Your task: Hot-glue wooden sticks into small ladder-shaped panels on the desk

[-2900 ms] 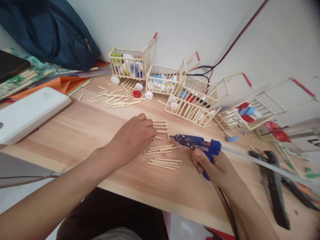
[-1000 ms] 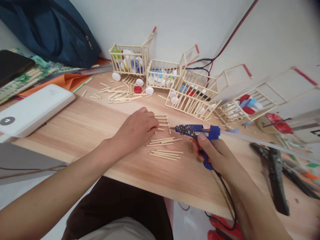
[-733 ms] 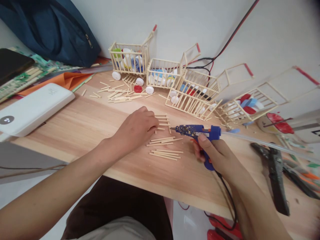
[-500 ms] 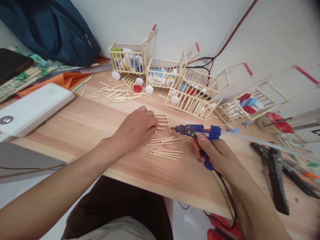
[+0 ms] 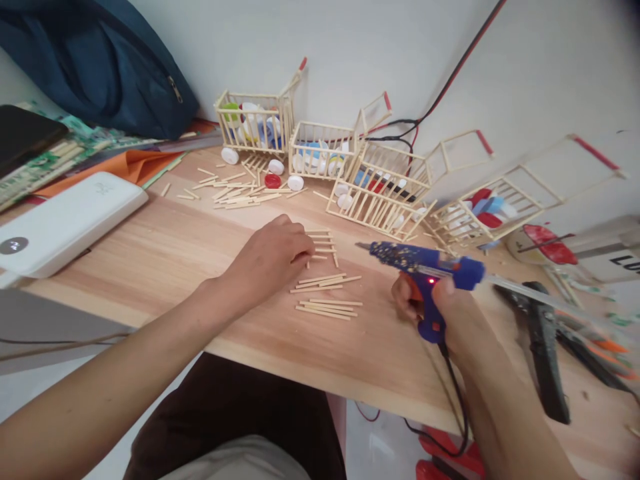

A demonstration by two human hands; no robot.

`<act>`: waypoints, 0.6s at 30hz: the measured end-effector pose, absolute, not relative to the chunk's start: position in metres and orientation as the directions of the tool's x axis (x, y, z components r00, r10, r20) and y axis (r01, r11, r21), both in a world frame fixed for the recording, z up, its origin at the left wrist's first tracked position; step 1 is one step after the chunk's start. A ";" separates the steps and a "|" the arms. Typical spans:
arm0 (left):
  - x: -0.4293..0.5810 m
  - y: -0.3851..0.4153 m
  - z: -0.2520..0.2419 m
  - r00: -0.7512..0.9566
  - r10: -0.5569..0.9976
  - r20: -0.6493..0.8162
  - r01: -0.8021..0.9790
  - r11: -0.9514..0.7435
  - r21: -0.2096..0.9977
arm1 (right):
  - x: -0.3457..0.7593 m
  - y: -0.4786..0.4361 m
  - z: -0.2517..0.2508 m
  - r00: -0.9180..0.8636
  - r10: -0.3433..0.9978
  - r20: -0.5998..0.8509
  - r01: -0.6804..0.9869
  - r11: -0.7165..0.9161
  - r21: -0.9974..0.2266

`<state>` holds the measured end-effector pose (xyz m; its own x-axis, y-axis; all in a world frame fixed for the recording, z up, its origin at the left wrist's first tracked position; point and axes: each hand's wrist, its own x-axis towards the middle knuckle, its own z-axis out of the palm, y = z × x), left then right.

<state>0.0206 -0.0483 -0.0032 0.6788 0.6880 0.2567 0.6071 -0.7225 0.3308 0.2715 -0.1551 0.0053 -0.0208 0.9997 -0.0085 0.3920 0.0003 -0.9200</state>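
My right hand (image 5: 457,310) is wrapped around a blue hot glue gun (image 5: 425,263), its nozzle pointing left above the table and apart from the sticks. A red light glows on the gun and a clear glue stick (image 5: 537,293) runs out of its back. My left hand (image 5: 280,250), fingers curled, grips the left end of a small ladder-like frame of wooden sticks (image 5: 325,243); the hand hides that end and the fingertips. Nearer the table's front edge lie two small groups of loose wooden sticks (image 5: 320,284), (image 5: 329,309).
Several miniature stick-built shopping carts (image 5: 253,127) stand along the wall, holding bottle caps. Cut stick pieces (image 5: 240,193) lie before them. A white power bank (image 5: 75,220) and blue bag (image 5: 100,67) are left. Black-handled pliers (image 5: 545,353) and a red-stained cup (image 5: 540,245) are right.
My right hand has drawn the glue gun back to the right, its nozzle leaving the frame's right end. The left hand stays in place on the frame.
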 end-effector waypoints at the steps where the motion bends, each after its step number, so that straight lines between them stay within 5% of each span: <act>1: 0.021 -0.048 -0.003 0.671 0.692 0.266 0.606 -0.719 0.340 | 0.273 -0.157 0.007 0.029 0.999 0.045 0.429 0.028 -0.903; 5: 0.022 -0.050 0.000 0.641 0.714 0.280 0.607 -0.696 0.385 | 0.280 -0.167 0.015 0.105 0.969 0.224 0.796 0.053 -0.603; 9: 0.025 -0.052 0.000 0.609 0.740 0.286 0.603 -0.666 0.439 | 0.300 -0.181 0.014 -0.011 0.975 0.221 0.974 0.060 -0.218; 14: 0.029 -0.054 -0.002 0.559 0.763 0.327 0.597 -0.643 0.480 | 0.347 -0.205 -0.005 -0.029 0.981 0.194 0.992 0.051 -0.111; 18: 0.032 -0.057 -0.001 0.568 0.753 0.332 0.596 -0.655 0.465 | 0.381 -0.215 -0.014 -0.006 0.984 0.177 0.988 0.032 -0.149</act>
